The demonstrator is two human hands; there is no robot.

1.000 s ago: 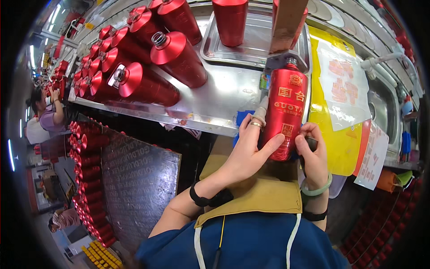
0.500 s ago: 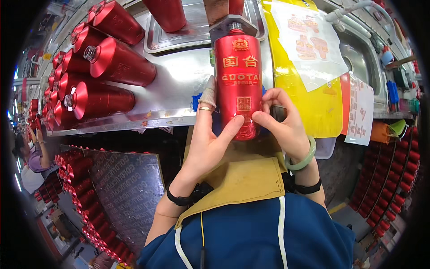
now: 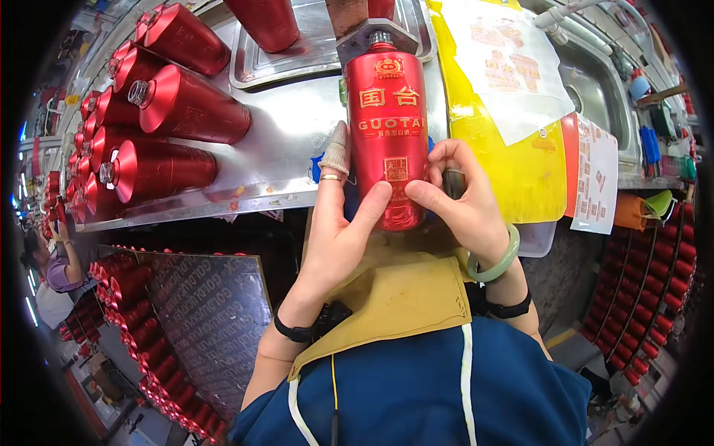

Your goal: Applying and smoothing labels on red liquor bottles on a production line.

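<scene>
The red bottle point(image 3: 385, 141) is standing out in the middle, between both hands at the counter's near edge, its gold-marked front facing up and its open glass neck point(image 3: 381, 37) pointing far. The left hand point(image 3: 335, 230) is gripping its left side, thumb lying across the lower front, wrapped index finger point(image 3: 337, 152) running up the flank. The right hand point(image 3: 468, 204) is pressing its thumb to the lower right edge, while its fingers are curling around a dark object point(image 3: 453, 182).

The bottle is probably behaving like coated glass: stiff, rather heavy, slick and breakable. The lower body, held from both sides, is looking the safest place to grip; the neck is offering little.

Beyond the neck, a metal plate point(image 3: 405, 39) is sitting on a post point(image 3: 346, 15); whether neck and plate are touching is hard to tell. To the left, more bottles point(image 3: 201, 104) are crowding the counter point(image 3: 286, 137), near a tray point(image 3: 256, 63). To the right, a printed sheet point(image 3: 520, 93) is lying on a yellow sheet point(image 3: 532, 186), beside a sink point(image 3: 606, 104).

The left hand's other fingers are hiding beneath the bottle, its contents are not showing, and the post is running out of view.
</scene>
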